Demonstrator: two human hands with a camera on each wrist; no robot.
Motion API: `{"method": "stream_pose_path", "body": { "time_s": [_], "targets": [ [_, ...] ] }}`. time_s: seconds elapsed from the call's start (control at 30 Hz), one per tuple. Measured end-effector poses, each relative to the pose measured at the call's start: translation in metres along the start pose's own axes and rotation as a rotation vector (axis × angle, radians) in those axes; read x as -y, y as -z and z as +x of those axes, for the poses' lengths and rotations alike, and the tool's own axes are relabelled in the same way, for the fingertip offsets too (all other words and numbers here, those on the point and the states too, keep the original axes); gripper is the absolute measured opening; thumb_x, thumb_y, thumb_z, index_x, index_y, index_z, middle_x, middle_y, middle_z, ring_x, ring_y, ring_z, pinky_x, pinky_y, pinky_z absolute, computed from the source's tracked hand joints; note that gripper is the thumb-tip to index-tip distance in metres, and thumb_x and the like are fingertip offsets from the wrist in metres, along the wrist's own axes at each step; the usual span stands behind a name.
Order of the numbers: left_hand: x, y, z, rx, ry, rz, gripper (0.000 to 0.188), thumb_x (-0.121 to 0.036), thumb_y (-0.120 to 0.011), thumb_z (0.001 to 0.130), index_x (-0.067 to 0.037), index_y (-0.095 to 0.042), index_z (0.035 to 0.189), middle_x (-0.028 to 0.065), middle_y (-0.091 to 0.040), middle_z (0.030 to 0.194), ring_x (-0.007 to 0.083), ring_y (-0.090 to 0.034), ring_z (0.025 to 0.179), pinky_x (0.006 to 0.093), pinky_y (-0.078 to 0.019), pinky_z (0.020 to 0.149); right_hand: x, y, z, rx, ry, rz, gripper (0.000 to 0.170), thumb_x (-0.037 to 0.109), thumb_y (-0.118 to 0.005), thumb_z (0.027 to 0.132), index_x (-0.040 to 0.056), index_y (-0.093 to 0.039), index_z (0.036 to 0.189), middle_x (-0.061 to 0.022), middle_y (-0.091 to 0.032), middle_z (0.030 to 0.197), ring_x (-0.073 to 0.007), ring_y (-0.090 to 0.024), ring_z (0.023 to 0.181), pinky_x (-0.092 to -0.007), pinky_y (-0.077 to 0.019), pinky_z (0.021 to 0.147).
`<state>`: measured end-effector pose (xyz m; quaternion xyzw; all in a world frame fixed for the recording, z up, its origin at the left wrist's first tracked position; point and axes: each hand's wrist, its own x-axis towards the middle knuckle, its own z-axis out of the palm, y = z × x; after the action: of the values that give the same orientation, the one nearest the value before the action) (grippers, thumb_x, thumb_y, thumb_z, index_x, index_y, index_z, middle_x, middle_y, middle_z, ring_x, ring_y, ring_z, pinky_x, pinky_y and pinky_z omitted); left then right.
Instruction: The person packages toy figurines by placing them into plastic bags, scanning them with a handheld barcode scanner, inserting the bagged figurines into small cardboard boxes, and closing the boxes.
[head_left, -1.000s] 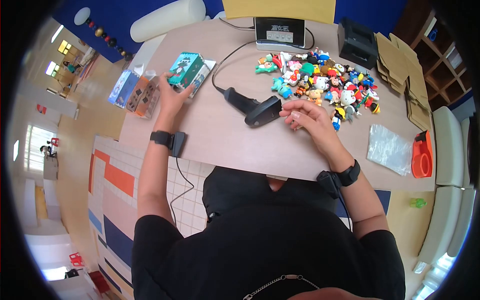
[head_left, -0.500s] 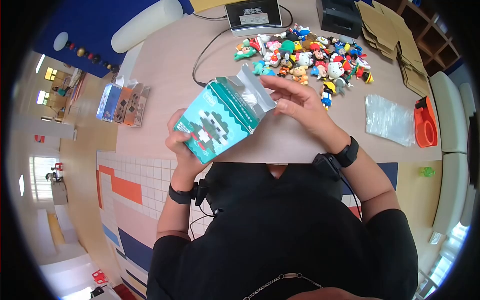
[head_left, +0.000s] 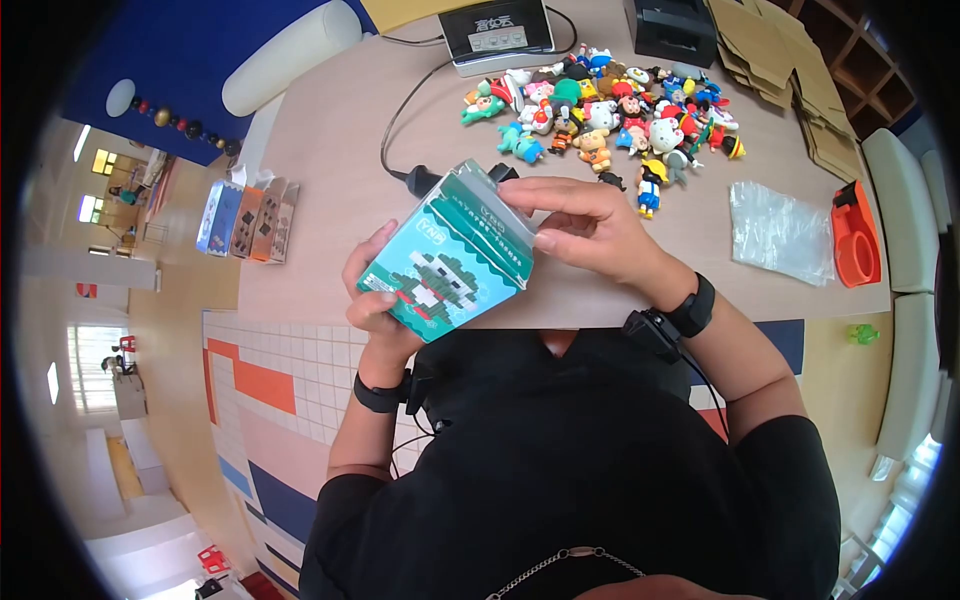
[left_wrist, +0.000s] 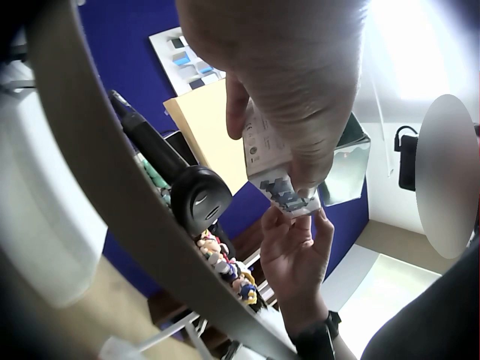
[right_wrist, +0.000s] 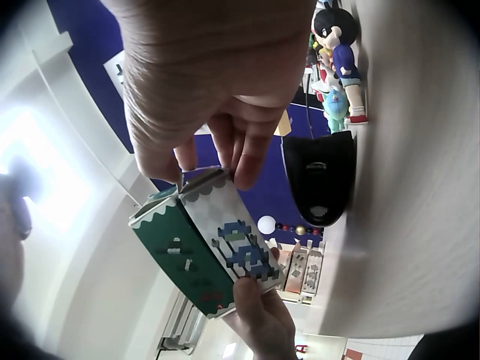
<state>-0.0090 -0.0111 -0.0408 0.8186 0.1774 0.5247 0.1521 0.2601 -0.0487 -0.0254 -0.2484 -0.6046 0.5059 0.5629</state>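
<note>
A teal box [head_left: 435, 280] with a pixel-style block animal on its front is tilted above the near part of the table. My left hand [head_left: 375, 310] grips it low on its left side, thumb on the front face. At the top end, my right hand [head_left: 595, 230] pinches the flap [head_left: 512, 212] between thumb and fingers, as the right wrist view also shows. What lies inside the box is hidden. Behind the box is a black handheld scanner [left_wrist: 199, 199], mostly covered by it in the head view.
Many small toy figures [head_left: 600, 145] are heaped mid-table. Blue and orange boxes [head_left: 265, 220] stand at the left edge. To the right lie clear plastic bags [head_left: 780, 235], an orange holder [head_left: 855, 240] and flattened cardboard [head_left: 790, 80]. A black machine [head_left: 670, 30] and a screen [head_left: 495, 35] are at the back.
My left hand lifted the teal box from the table's left side and brought it to the middle. My right hand met its top, and the raised flap has folded down.
</note>
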Motion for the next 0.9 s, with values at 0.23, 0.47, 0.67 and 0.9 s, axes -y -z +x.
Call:
{"method": "stream_pose_path", "body": {
  "time_s": [0.23, 0.47, 0.67, 0.9],
  "targets": [
    [0.011, 0.015, -0.023, 0.035, 0.374, -0.450, 0.054, -0.004, -0.073, 0.084, -0.023, -0.034, 0.117, 0.0181, -0.038, 0.141, 0.0411, -0.052, 0.126, 0.0489, -0.0558, 0.100, 0.000, 0.000, -0.001, -0.023, 0.012, -0.002, 0.046, 0.004, -0.062, 0.089, 0.0048, -0.061, 0.135, -0.0079, -0.064, 0.126, -0.0128, -0.061, 0.107, -0.0255, -0.0556, 0.083],
    [0.009, 0.017, -0.027, 0.094, 0.304, -0.176, 0.063, -0.001, -0.077, 0.080, -0.025, -0.033, 0.119, 0.0180, -0.035, 0.139, 0.0428, -0.047, 0.131, 0.0493, -0.0557, 0.100, -0.001, -0.003, -0.001, -0.045, 0.038, -0.026, 0.048, 0.002, -0.062, 0.086, 0.0061, -0.061, 0.135, -0.0063, -0.063, 0.127, -0.0124, -0.060, 0.105, -0.0258, -0.0567, 0.082],
    [0.008, 0.008, -0.015, -0.007, -0.154, 0.129, 0.073, -0.001, -0.083, 0.073, -0.025, -0.034, 0.120, 0.0177, -0.036, 0.138, 0.0443, -0.047, 0.131, 0.0495, -0.0554, 0.101, 0.002, -0.004, -0.001, -0.060, 0.024, -0.073, 0.050, 0.000, -0.058, 0.085, 0.0061, -0.061, 0.135, -0.0062, -0.063, 0.127, -0.0114, -0.061, 0.103, -0.0249, -0.0566, 0.080],
    [-0.005, 0.007, -0.002, 0.003, -0.230, 0.269, 0.083, -0.008, -0.090, 0.067, -0.027, -0.034, 0.125, 0.0170, -0.037, 0.137, 0.0441, -0.048, 0.129, 0.0501, -0.0537, 0.101, 0.000, -0.002, -0.001, -0.022, 0.065, -0.162, 0.050, 0.004, -0.059, 0.087, 0.0067, -0.059, 0.137, -0.0081, -0.064, 0.127, -0.0119, -0.062, 0.102, -0.0249, -0.0559, 0.080]
  ]
}}
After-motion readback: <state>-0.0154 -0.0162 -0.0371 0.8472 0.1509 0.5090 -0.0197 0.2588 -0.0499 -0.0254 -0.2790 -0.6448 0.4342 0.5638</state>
